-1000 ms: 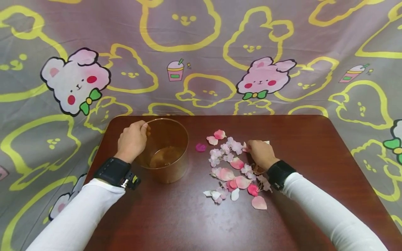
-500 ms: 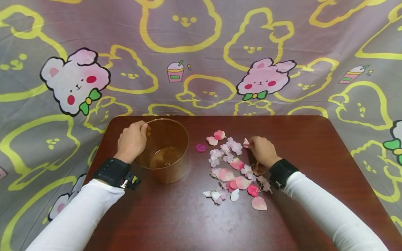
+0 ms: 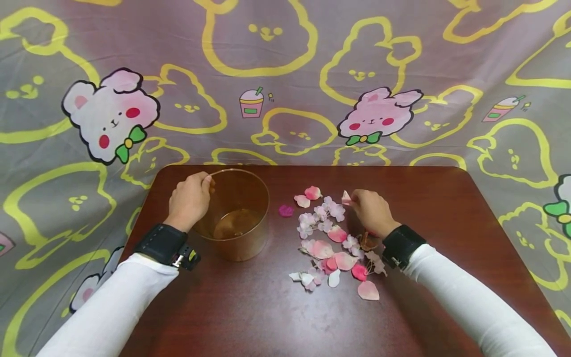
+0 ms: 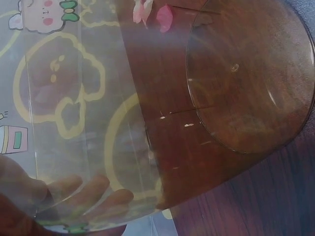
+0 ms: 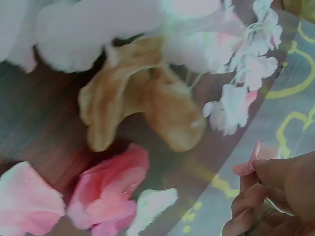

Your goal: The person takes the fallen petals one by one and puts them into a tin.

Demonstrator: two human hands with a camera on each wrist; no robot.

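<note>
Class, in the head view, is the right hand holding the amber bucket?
No, the right hand pinches a pink petal, while the left hand grips the transparent amber bucket by its rim.

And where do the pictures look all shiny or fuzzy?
Head view: a pale glare patch on the near part of the table; left wrist view: hazy, with small bright glints on the see-through brown bucket; right wrist view: the pale petals along the top look blurry and washed out.
</note>
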